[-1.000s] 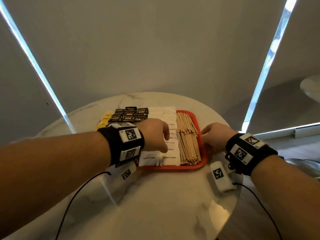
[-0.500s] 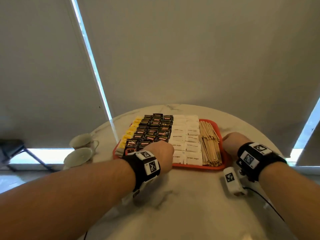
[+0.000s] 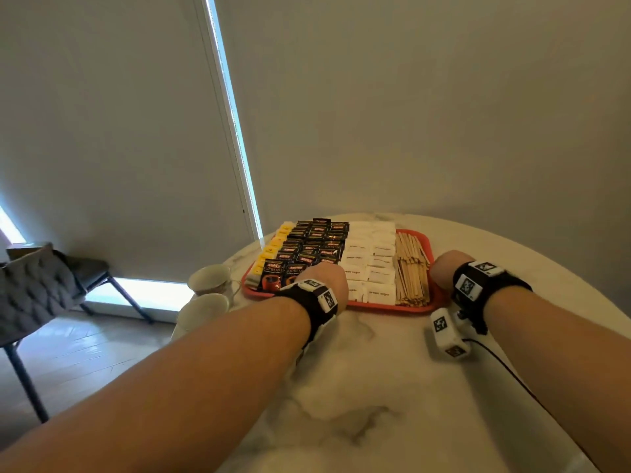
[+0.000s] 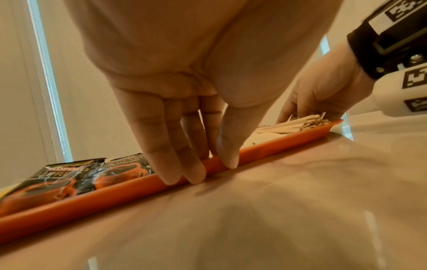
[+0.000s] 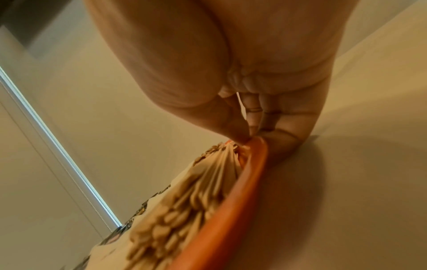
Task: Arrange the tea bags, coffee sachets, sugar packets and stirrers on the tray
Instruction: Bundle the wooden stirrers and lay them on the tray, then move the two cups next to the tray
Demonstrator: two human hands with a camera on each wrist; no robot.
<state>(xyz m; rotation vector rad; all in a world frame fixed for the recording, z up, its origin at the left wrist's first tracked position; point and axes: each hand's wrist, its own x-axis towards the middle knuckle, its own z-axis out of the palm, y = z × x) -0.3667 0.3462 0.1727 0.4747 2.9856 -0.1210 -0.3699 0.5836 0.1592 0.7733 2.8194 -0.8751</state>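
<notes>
Marble table (image 3: 392,387) carries the red tray (image 3: 392,306) at its far side, packed in tidy columns: yellow tea bags (image 3: 273,249), black coffee sachets (image 3: 312,245), white sugar packets (image 3: 372,264), wooden stirrers (image 3: 411,268). Left hand (image 4: 184,109) sets straight fingers and thumb against the tray's near rim. Right hand (image 5: 265,113) pinches the right rim by the stirrers, thumb inside, fingers curled beneath.

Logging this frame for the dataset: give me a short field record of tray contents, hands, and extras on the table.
tray: orange tray on marble table
contents, left to right: tea bags, coffee sachets, sugar packets, stirrers
left hand: left hand, straight fingers touching near rim
right hand: right hand pinches right rim
extras: two cups left of tray
</notes>
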